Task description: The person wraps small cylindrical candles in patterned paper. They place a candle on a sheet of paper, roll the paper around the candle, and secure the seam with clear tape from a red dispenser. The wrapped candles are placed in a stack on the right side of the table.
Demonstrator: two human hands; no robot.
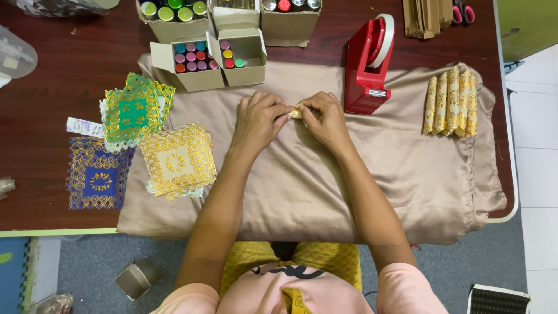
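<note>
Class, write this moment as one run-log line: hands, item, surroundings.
left hand and right hand: pinching small yellow wrapped roll | surface: tan cloth | right: red tape dispenser, finished rolls | left: lacy papers

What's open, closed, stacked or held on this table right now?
Small yellow wrapped piece: pinched between both hands.
Left hand: closed on the piece.
Right hand: closed on the piece.
Small cardboard boxes: flaps open, little bottles inside.
Yellow lace papers: stacked.
Gold rolls: finished, side by side.
Tape dispenser: upright, loaded.

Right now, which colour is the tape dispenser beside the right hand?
Red; the tape dispenser shows clearly in the head view, next to the right hand.
</note>
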